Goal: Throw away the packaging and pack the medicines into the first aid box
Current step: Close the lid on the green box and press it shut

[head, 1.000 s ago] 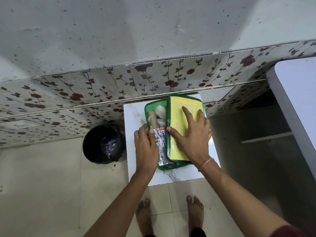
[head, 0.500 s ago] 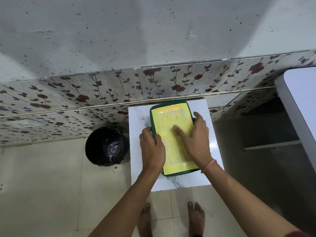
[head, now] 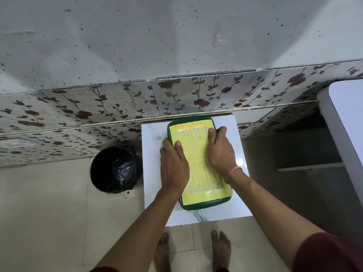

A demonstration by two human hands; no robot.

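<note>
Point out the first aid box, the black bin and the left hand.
first aid box [head: 198,160]: head view, on its yellow lid label between the hands.
black bin [head: 102,169]: head view, on its dark inner wall.
left hand [head: 173,167]: head view, on the back of the hand.

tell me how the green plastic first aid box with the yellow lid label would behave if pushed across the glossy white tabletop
The green plastic first aid box looks rigid, so it probably keeps its shape. Its flat, low form makes tipping unlikely. The glossy white tabletop suggests it would slide easily.
</note>
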